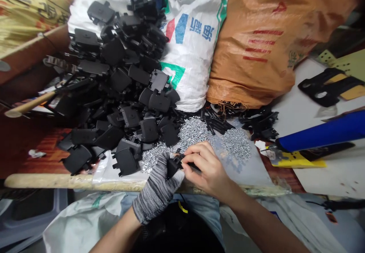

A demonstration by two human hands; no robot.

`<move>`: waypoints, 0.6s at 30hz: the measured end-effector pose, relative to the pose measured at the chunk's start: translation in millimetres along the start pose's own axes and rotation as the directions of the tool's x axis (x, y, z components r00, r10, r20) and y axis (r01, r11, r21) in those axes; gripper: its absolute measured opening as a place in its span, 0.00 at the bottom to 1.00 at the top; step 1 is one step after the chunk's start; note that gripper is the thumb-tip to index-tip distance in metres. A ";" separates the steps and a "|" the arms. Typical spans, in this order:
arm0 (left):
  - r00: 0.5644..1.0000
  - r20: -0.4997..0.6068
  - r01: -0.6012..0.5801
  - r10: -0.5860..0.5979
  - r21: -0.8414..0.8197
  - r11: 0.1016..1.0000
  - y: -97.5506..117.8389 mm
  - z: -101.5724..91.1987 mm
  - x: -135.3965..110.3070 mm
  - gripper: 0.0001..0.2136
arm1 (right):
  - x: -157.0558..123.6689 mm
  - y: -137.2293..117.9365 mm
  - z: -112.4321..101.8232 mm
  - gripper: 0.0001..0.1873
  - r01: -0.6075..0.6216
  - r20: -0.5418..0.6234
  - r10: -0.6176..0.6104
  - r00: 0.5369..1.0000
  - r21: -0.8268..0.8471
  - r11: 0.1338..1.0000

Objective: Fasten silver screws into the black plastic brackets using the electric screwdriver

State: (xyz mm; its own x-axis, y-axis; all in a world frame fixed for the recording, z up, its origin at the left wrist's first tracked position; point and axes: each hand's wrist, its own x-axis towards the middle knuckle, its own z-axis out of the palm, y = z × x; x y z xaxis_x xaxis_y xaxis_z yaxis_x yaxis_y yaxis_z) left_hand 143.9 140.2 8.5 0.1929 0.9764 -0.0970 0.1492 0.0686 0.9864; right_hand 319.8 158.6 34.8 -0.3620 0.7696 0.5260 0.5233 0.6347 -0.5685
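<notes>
In a grey knit glove, my left hand (156, 188) grips a small black plastic part (173, 166). My bare right hand (203, 169) pinches the same part from the right, and its fingers hide what touches it there. Just beyond my hands lie loose heaps of silver screws (194, 132) on a clear plastic sheet (245, 169). A second screw heap (236, 143) lies to the right and a third (152, 158) to the left. A large pile of black plastic housings (122, 81) rises behind them.
A white woven sack (194, 43) and an orange sack (253, 43) stand behind the pile. A pale wooden rail (57, 181) runs along the near edge. A blue tube (322, 131) lies over a yellow piece at right, and black cut pieces (327, 86) lie further back.
</notes>
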 end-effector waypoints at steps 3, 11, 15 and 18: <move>0.999 0.045 -0.008 0.008 0.008 1.000 1.3 -6.0 -0.8 0.15 | -6.1 6.8 -1.5 0.07 -0.136 0.071 0.128 0.989 0.127 0.983; 0.961 0.276 0.007 0.016 -0.082 0.997 1.7 -20.4 -5.3 0.22 | -15.9 9.6 2.8 0.14 -0.404 0.327 0.266 0.907 0.492 0.771; 0.981 0.187 -0.038 0.049 -0.065 0.997 -2.0 -23.3 -6.0 0.22 | -18.4 8.7 10.0 0.10 -0.397 0.266 0.296 0.917 0.543 0.740; 0.963 0.268 -0.032 0.036 -0.019 0.999 -0.8 -27.5 -4.7 0.20 | -18.4 5.7 14.6 0.08 -0.378 0.272 0.267 0.924 0.560 0.737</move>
State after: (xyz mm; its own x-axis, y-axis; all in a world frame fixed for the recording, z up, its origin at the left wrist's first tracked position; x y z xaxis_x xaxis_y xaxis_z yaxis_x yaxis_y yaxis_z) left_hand 116.3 141.2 11.8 0.4513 0.8874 -0.0939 0.1243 0.0417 0.9914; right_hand 318.2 149.0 12.7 -0.4043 0.9001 0.1623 0.0909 0.2161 -0.9721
